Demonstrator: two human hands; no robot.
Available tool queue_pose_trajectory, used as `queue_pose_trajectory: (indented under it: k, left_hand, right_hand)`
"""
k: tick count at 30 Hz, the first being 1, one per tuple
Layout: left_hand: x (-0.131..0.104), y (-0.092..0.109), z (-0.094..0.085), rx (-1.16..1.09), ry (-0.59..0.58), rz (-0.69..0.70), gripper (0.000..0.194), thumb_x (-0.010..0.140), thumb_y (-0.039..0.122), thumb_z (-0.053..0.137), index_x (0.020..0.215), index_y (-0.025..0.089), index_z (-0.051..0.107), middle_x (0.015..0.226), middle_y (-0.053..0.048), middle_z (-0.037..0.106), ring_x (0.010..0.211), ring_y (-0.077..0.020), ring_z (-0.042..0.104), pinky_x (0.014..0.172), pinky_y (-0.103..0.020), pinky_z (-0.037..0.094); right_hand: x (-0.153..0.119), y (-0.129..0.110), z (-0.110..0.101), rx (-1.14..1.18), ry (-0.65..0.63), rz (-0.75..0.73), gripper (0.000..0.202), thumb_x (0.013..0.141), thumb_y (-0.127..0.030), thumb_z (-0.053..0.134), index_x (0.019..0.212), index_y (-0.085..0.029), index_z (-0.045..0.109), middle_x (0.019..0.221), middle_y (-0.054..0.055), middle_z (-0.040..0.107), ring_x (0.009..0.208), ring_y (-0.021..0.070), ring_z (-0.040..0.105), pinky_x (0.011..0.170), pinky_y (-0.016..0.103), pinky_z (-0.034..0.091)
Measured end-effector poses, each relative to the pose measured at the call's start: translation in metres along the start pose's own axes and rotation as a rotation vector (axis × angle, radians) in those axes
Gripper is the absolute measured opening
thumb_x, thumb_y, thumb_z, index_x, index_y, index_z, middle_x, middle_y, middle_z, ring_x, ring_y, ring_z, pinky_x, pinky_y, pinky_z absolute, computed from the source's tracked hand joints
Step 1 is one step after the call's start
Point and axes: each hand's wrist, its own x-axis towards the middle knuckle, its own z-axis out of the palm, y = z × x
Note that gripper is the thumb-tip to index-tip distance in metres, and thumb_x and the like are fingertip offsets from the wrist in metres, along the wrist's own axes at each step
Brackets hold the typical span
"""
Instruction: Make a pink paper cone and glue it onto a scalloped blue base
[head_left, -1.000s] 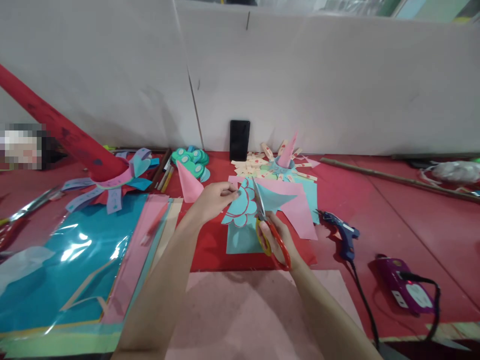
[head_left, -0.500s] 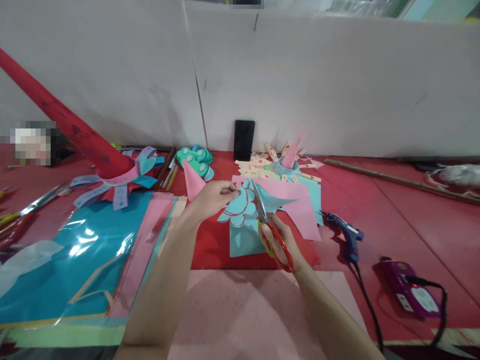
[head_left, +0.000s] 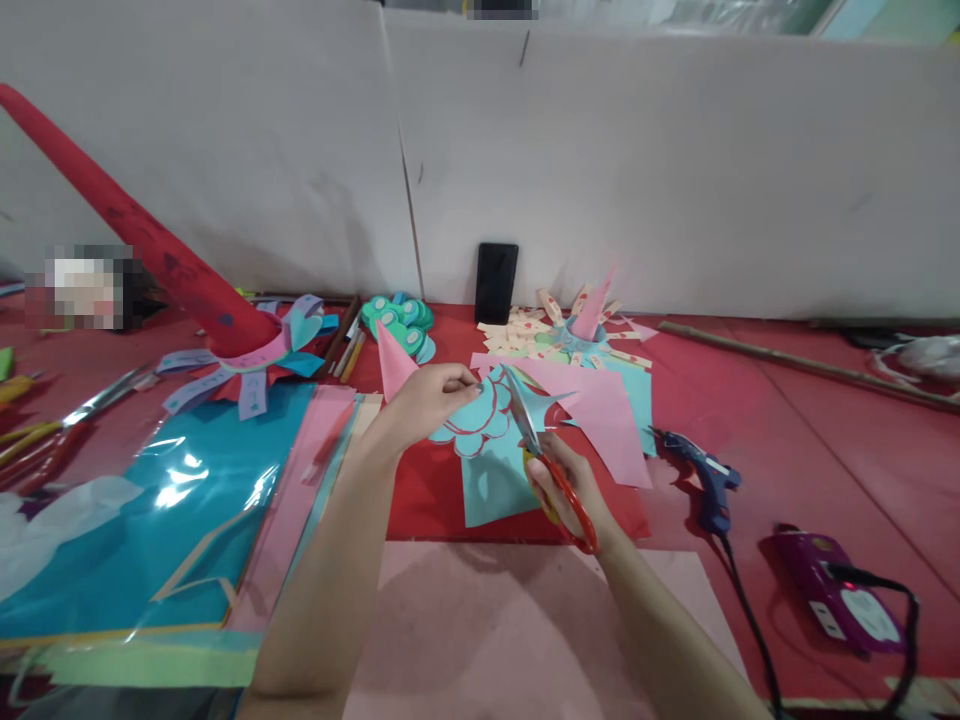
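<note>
My left hand [head_left: 436, 398] pinches the top of a light blue paper piece [head_left: 480, 415] with scalloped edges and red outlines. In my right hand [head_left: 574, 480] is a pair of scissors [head_left: 561, 488] with red and yellow handles, its blades at the right edge of that paper. A pointed strip of blue paper sticks out to the right behind the blades. Below lies a light blue sheet [head_left: 495, 488] on red paper, and a pink sheet [head_left: 611, 415] is just behind. A pink paper cone [head_left: 393, 360] stands beyond my left hand.
A glue gun [head_left: 701, 478] and a purple power socket [head_left: 838, 588] with a cable lie at right. A black phone [head_left: 496, 284] leans on the wall. At left are a tall red cone [head_left: 180, 270] and plastic-wrapped blue sheets [head_left: 202, 490]. A stick [head_left: 795, 360] lies at back right.
The whole view has shifted slightly, so things sit a little further right. The blue strip by the scissors hangs differently, and the scalloped paper has tilted a bit in my left hand.
</note>
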Motion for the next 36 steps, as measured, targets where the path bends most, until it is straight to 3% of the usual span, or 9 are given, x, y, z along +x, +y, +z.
queue_pose_trajectory:
  k: [8, 16, 23, 30, 36]
  left_hand:
    - [-0.004, 0.008, -0.006, 0.069, 0.013, -0.061, 0.012, 0.077, 0.027, 0.058, 0.078, 0.017, 0.064, 0.074, -0.001, 0.066, 0.073, -0.0160, 0.063, 0.071, -0.027, 0.048]
    - [-0.007, 0.002, -0.012, 0.135, 0.017, -0.027, 0.018, 0.079, 0.033, 0.056, 0.081, 0.017, 0.064, 0.076, -0.001, 0.066, 0.074, -0.0157, 0.062, 0.066, -0.025, 0.046]
    - [-0.010, 0.010, -0.005, 0.172, 0.015, 0.040, 0.015, 0.081, 0.031, 0.055, 0.076, 0.017, 0.061, 0.075, 0.000, 0.065, 0.074, -0.0148, 0.062, 0.068, -0.025, 0.047]
    - [-0.015, 0.013, 0.006, 0.213, -0.013, 0.089, 0.018, 0.083, 0.033, 0.053, 0.079, 0.018, 0.062, 0.073, 0.000, 0.062, 0.068, -0.0135, 0.059, 0.059, -0.023, 0.043]
    - [-0.014, 0.016, 0.007, 0.184, -0.015, 0.074, 0.016, 0.082, 0.031, 0.054, 0.076, 0.018, 0.061, 0.073, 0.001, 0.063, 0.070, -0.0135, 0.060, 0.062, -0.023, 0.046]
  right_hand:
    - [0.004, 0.006, -0.011, -0.137, -0.050, -0.072, 0.041, 0.083, -0.055, 0.057, 0.101, -0.018, 0.054, 0.056, -0.007, 0.035, 0.047, 0.0073, 0.029, 0.041, 0.022, 0.022]
    - [0.003, 0.004, -0.010, -0.165, -0.102, -0.084, 0.044, 0.084, -0.058, 0.053, 0.105, -0.019, 0.054, 0.061, -0.005, 0.038, 0.051, 0.0088, 0.031, 0.043, 0.022, 0.024]
    - [0.003, 0.011, -0.013, -0.053, -0.183, -0.116, 0.054, 0.084, -0.066, 0.048, 0.115, -0.022, 0.048, 0.074, -0.001, 0.042, 0.055, 0.0101, 0.035, 0.049, 0.026, 0.033]
    - [0.002, 0.006, -0.015, -0.035, -0.190, -0.213, 0.045, 0.087, -0.064, 0.044, 0.105, -0.023, 0.048, 0.078, 0.000, 0.042, 0.062, 0.0121, 0.039, 0.054, 0.027, 0.036]
    - [0.002, 0.003, -0.014, -0.072, -0.161, -0.200, 0.046, 0.086, -0.065, 0.045, 0.103, -0.022, 0.048, 0.076, 0.000, 0.042, 0.059, 0.0115, 0.038, 0.051, 0.026, 0.036]
